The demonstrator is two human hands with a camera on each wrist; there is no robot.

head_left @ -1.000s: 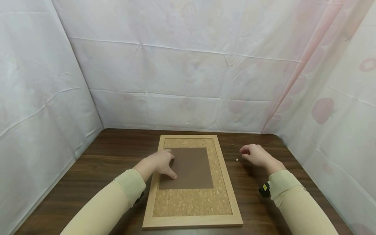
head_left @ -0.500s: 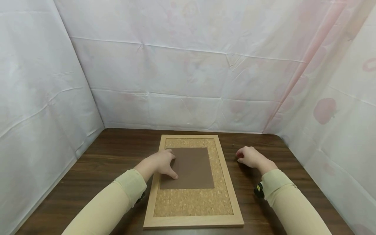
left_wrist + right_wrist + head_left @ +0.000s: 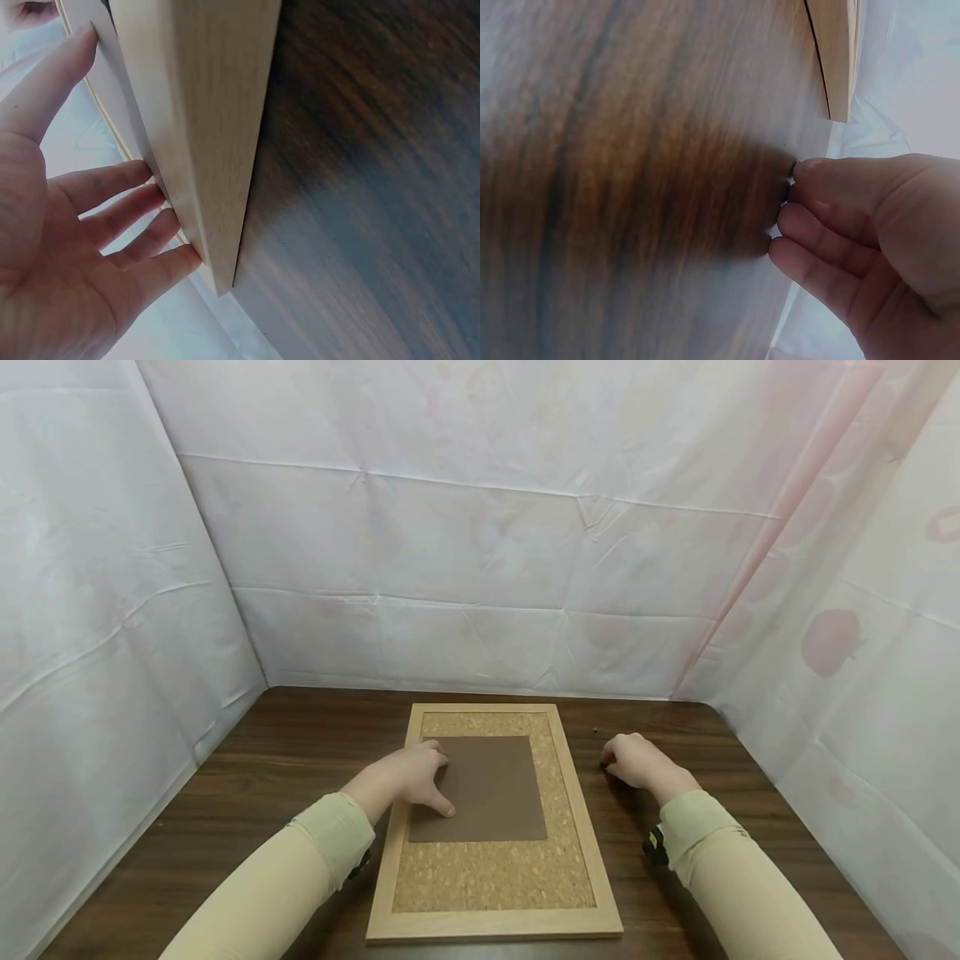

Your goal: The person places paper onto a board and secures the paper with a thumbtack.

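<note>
- Cork board [image 3: 495, 868]: rectangular, light wooden frame, cork face. It lies flat on the dark wood counter [image 3: 285, 760] at lower centre of the head view, long side running away from the viewer.
- Brown sheet [image 3: 487, 789]: plain, near-square. It lies flat on the upper half of the cork face, its left edge at the frame's left rail.
- Small pin [image 3: 790, 182]: dark and tiny; it shows at centre right of the right wrist view, at the fingertips. Detail is too small to tell.

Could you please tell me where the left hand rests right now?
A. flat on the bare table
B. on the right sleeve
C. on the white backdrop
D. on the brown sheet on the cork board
D: the left hand lies with straight fingers on the brown sheet, which sits on the cork board.
</note>
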